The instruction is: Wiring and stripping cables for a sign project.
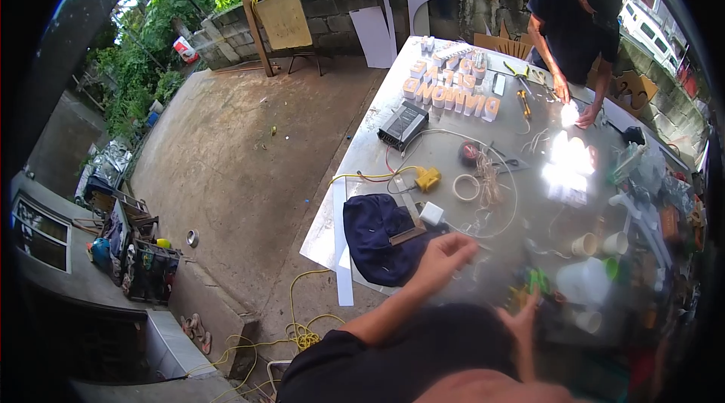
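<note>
My left hand (444,253) hovers over the near edge of a shiny metal table (438,150), fingers loosely apart and holding nothing. It is just right of a dark blue cloth (375,237) and below a white adapter (432,213) with a thin wire. My right hand (526,320) is blurred, raised with fingers spread, and looks empty. It is close to a small green object (538,280) and a white jug (583,281).
At the table's far end a person in a dark shirt (574,18) bends over tools. On the table lie rows of block letters (451,89), a black box (402,123), a yellow plug (428,178), a tape roll (466,188) and cups (583,244). A yellow cable (302,335) trails on the concrete.
</note>
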The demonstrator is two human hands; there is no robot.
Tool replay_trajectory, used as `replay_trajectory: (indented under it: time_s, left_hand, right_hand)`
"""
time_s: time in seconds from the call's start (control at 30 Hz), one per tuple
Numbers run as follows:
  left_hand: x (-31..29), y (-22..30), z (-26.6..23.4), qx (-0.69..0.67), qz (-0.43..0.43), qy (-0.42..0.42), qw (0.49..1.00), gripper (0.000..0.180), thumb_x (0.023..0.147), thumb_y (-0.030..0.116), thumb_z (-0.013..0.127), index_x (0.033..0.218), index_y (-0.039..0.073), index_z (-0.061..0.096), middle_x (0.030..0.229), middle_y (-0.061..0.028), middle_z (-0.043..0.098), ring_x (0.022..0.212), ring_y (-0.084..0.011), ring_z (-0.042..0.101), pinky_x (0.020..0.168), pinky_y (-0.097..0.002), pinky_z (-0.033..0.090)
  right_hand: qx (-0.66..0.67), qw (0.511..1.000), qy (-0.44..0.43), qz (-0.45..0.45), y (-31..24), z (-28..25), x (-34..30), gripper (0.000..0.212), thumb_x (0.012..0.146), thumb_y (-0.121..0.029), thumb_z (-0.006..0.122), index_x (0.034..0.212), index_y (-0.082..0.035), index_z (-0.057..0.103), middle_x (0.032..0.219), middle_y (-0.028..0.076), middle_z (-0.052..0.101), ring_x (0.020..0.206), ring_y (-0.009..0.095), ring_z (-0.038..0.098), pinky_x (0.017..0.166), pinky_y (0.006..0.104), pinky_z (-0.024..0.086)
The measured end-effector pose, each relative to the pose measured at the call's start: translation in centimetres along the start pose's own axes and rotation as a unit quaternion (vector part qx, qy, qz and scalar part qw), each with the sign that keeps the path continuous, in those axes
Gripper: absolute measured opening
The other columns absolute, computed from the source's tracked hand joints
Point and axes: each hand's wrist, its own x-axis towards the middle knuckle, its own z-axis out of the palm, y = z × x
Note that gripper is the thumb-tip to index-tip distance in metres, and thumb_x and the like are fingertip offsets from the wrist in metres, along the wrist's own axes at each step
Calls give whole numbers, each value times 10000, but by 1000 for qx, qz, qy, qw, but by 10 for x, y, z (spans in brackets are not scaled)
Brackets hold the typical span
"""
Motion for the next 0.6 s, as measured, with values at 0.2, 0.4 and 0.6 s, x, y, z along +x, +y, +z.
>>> replay_trajectory:
  time_s: [0.2, 0.4, 0.6]
  left_hand:
    - [19, 13, -4, -23, -4, -23, 999, 174, 952, 202, 704, 999, 35, 687, 774, 30, 638, 656, -26, 521, 578, -191, 385]
    - [18, 39, 4, -46, 87, -35, 995, 143, 944, 142, 715, 997, 11, 689, 774, 14, 653, 655, -32, 547, 577, -193, 405]
    - [17, 25, 2, -59, 83, -44, 994, 162, 946, 157, 720, 989, 5, 684, 769, 7, 654, 649, -39, 558, 571, -189, 412]
  right_hand:
    - [601, 739, -116, 282, 20, -5, 6, 685, 784, -146, 514, 1457, -44, 438, 1318, 146, 568, 1263, 308, 545, 1058, 472, 427]
    - [469, 819, -198, 265, -50, -5, 14, 674, 792, -92, 512, 1455, -2, 430, 1296, 127, 575, 1252, 243, 536, 998, 358, 443]
    - [274, 920, -158, 231, -68, 8, 7, 385, 973, -155, 594, 1322, 1, 542, 1116, 55, 648, 991, 140, 602, 869, 261, 465]
